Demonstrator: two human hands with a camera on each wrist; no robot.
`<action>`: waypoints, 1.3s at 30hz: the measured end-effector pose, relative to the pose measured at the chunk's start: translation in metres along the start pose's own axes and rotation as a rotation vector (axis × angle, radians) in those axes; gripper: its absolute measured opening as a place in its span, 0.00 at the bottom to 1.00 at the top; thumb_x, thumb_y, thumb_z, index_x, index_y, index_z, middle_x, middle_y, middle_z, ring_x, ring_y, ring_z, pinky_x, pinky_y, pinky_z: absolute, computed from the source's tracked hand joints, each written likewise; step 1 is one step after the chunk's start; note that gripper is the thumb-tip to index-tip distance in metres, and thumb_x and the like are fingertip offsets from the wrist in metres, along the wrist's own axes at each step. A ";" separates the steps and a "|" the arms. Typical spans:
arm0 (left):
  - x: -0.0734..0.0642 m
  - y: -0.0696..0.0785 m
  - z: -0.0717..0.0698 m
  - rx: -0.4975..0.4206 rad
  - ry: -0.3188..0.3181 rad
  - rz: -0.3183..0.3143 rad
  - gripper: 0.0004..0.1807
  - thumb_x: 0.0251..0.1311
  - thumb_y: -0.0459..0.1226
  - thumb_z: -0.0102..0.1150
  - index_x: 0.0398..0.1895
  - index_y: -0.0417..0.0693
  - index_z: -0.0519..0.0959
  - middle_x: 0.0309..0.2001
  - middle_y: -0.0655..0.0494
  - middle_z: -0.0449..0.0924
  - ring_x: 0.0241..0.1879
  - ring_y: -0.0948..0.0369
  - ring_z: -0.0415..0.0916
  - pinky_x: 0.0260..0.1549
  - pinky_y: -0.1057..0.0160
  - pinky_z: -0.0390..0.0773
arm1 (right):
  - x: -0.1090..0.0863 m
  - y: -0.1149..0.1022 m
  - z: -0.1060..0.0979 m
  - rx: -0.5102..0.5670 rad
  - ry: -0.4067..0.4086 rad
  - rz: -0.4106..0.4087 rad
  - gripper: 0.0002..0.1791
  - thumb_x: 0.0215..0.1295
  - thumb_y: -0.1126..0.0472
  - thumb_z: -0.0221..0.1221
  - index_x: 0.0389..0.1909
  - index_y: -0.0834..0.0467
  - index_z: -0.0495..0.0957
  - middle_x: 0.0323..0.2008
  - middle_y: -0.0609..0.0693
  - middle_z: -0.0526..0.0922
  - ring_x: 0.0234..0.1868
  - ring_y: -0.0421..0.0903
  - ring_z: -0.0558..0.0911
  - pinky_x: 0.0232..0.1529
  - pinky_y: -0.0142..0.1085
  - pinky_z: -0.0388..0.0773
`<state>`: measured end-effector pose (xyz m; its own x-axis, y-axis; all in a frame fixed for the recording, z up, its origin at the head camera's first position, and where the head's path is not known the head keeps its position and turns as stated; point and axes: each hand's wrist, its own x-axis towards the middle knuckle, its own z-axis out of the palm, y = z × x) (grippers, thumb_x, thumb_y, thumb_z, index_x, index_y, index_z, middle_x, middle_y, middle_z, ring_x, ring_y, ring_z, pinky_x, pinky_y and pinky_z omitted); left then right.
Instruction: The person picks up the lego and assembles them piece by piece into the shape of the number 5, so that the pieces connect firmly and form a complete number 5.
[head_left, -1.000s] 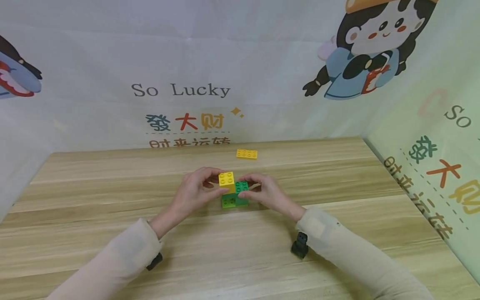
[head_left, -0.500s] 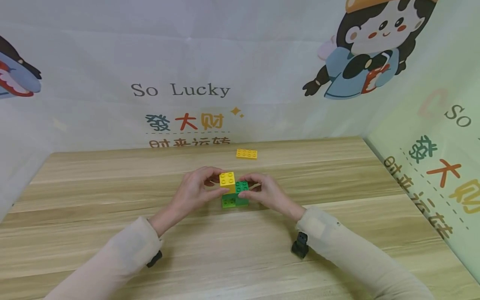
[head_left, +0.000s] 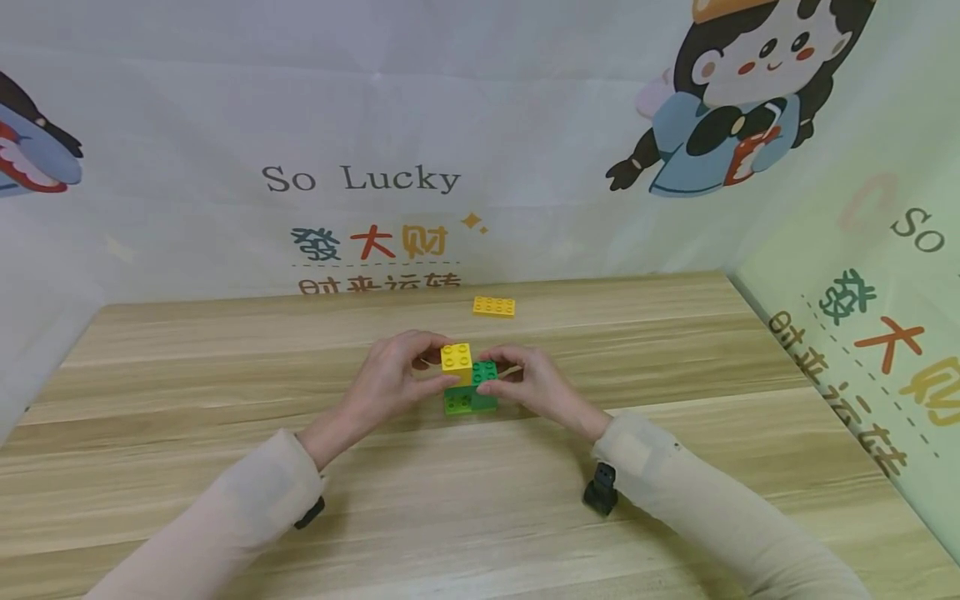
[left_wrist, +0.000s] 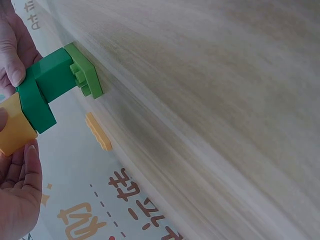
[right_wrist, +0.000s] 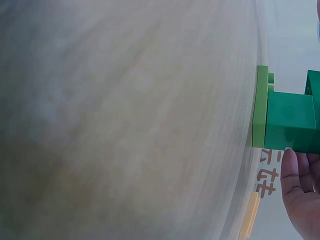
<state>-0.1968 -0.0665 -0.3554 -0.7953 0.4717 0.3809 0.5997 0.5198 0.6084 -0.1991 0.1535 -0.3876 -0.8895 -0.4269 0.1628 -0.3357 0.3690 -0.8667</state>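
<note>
Yellow block (head_left: 456, 358) between left fingers (head_left: 427, 339) — backdrop (head_left: 525, 217) reads "So Lucky"

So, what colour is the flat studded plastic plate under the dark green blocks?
The flat studded plate is light green; the left wrist view shows it best.

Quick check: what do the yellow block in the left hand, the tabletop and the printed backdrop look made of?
Yellow block: likely molded plastic, with smooth, satin-looking faces; crisp edges and round studs suggest it. Tabletop: wood or wood-look laminate, low sheen; long grain streaks show, but not which. Backdrop: probably fabric or thin sheeting, mostly matte; soft creases run across it.
</note>
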 end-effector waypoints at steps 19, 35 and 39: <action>-0.002 -0.002 0.003 -0.028 0.013 -0.004 0.20 0.48 0.36 0.71 0.45 0.38 0.79 0.40 0.48 0.83 0.37 0.54 0.81 0.34 0.62 0.82 | 0.000 0.000 0.001 0.006 0.003 0.001 0.19 0.57 0.66 0.64 0.49 0.68 0.76 0.44 0.61 0.81 0.43 0.51 0.80 0.40 0.32 0.80; 0.002 -0.004 0.001 -0.012 -0.035 -0.022 0.20 0.50 0.37 0.70 0.46 0.38 0.79 0.41 0.47 0.82 0.38 0.55 0.80 0.37 0.59 0.81 | 0.000 0.002 0.000 -0.027 0.009 -0.004 0.21 0.57 0.65 0.64 0.50 0.68 0.76 0.44 0.62 0.81 0.44 0.52 0.81 0.40 0.32 0.81; 0.003 -0.002 0.000 0.015 -0.041 -0.022 0.21 0.49 0.37 0.70 0.46 0.39 0.79 0.41 0.48 0.82 0.37 0.55 0.79 0.37 0.59 0.81 | 0.000 0.002 0.000 -0.024 0.009 -0.012 0.20 0.57 0.66 0.64 0.50 0.69 0.76 0.44 0.62 0.81 0.44 0.53 0.81 0.40 0.32 0.81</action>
<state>-0.2003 -0.0662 -0.3557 -0.8039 0.4890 0.3386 0.5839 0.5406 0.6056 -0.2000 0.1543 -0.3898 -0.8882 -0.4237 0.1777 -0.3538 0.3839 -0.8529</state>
